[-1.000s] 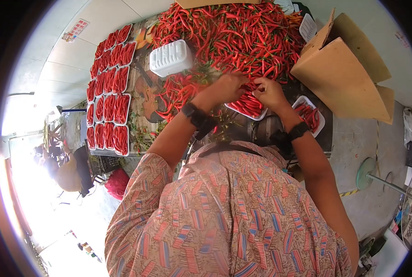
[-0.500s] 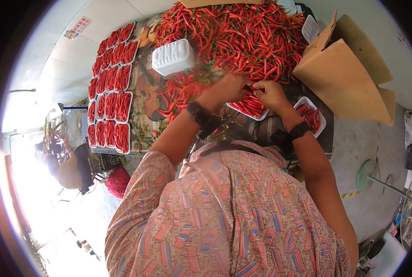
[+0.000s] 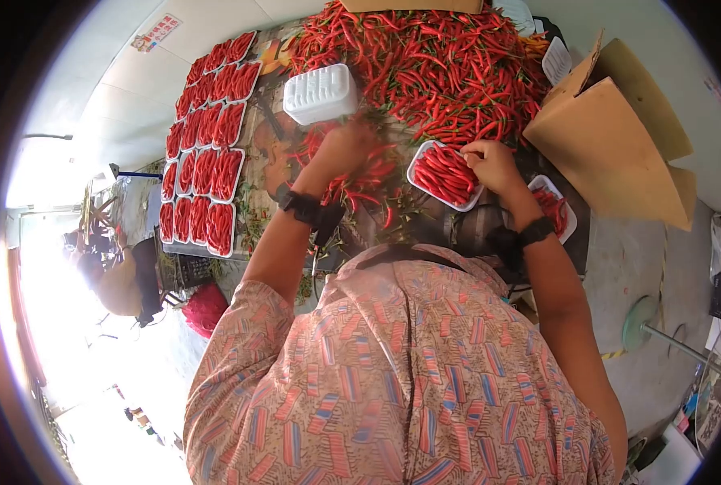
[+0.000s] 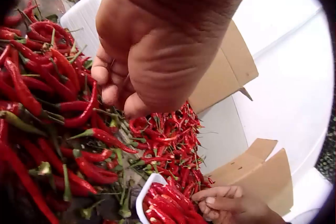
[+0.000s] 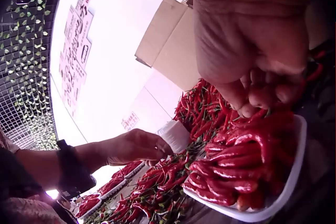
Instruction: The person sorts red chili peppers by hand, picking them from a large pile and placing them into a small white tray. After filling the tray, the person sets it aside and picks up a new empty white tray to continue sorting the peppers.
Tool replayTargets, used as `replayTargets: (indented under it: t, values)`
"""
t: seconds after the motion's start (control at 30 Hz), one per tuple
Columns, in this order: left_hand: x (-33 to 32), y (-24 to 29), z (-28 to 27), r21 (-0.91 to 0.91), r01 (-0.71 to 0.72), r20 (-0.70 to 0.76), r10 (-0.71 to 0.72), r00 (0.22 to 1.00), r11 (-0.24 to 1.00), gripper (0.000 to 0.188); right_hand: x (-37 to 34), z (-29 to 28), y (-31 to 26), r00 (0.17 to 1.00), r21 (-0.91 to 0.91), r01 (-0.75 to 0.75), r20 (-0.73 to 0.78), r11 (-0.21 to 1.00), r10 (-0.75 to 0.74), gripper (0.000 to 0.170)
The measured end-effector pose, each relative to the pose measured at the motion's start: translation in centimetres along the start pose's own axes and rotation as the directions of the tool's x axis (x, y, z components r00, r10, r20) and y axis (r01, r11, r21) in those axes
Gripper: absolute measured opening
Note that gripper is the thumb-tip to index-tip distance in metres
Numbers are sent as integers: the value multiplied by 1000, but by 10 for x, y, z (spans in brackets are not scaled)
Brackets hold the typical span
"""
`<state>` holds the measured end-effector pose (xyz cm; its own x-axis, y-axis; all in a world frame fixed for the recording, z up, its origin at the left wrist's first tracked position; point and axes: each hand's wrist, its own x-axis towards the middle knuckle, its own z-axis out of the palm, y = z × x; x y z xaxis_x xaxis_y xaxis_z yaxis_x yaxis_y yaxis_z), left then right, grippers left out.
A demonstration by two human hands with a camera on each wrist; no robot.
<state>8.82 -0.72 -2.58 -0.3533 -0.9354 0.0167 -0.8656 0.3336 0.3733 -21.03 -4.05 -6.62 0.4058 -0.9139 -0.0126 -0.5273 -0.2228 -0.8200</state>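
Note:
My left hand (image 3: pixel 348 149), blurred in the head view, is over the small chili pile (image 3: pixel 362 190), in front of stacked white trays (image 3: pixel 320 93). The left wrist view shows that hand (image 4: pixel 152 61) with loosely bent fingers beside red chilies (image 4: pixel 68 71), nothing visible between them. A white tray of chilies (image 3: pixel 445 174) lies between the hands. My right hand (image 3: pixel 494 168) is at its upper right edge. Seen from the right wrist, bent fingers of this hand (image 5: pixel 262 77) hang over the chilies in the tray (image 5: pixel 236 161); whether they pinch one is hidden.
Rows of filled trays (image 3: pixel 207 174) line the table's left side. A large chili heap (image 3: pixel 449 73) covers the back, with an open cardboard box (image 3: pixel 603 145) on the right. Another part-filled tray (image 3: pixel 550 206) sits near the right front edge.
The hands were together over the tray; my left hand has moved left to the small pile. My right hand stays at the tray, which is now more fully visible. The head view has shifted slightly.

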Motion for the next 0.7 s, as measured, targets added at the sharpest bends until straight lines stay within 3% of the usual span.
replayTargets:
  t: [0.03, 0.1, 0.13, 0.2, 0.23, 0.3, 0.33, 0.4, 0.5, 0.53, 0.6, 0.7]
  values:
    - [-2, 0, 2, 0, 3, -3, -3, 1000, 1000, 21, -1, -3, -4, 999, 7, -39, -13, 999, 39, 19]
    - [-6, 3, 8, 73, 57, 156, -68, 985, 996, 23, -2, -6, -9, 997, 14, -75, -26, 997, 75, 19]
    - [-9, 3, 13, 73, 58, 154, -68, 986, 996, 23, -2, -7, -9, 997, -7, -68, -39, 998, 68, 20]
    - [-12, 7, 21, 101, 37, -2, -37, 999, 994, 27, -2, -10, -12, 997, -32, -61, -57, 998, 59, 20]
    - [-11, 11, 20, 99, 33, -4, -33, 999, 995, 27, -4, -11, -14, 996, -26, -69, -66, 997, 67, 20]
    - [-9, 20, 14, 64, 195, -3, -195, 981, 979, 31, -6, -14, -18, 994, -22, -78, -77, 997, 76, 20]
    - [-9, 19, 16, 63, 192, -4, -193, 981, 979, 31, -7, -15, -20, 994, -12, -84, -69, 996, 83, 20]
    - [-7, 17, 17, 161, 274, 72, -288, 955, 948, 32, -7, -18, -22, 994, -2, -88, -66, 996, 88, 21]
    - [-7, 18, 15, 178, 267, 74, -283, 956, 947, 30, -6, -19, -22, 996, 16, -60, -70, 998, 61, 21]
    - [-5, 14, 14, 179, 262, 76, -279, 957, 948, 30, -5, -19, -21, 995, 9, -3, -95, 1000, 4, 22]
    - [0, 9, 12, 160, 384, 8, -390, 921, 909, 29, -6, -20, -24, 992, -1, 49, -117, 999, -49, 23]
    - [1, 17, 9, 117, 300, -13, -301, 954, 947, 17, -2, -20, -36, 995, 37, 43, -96, 998, -39, 23]
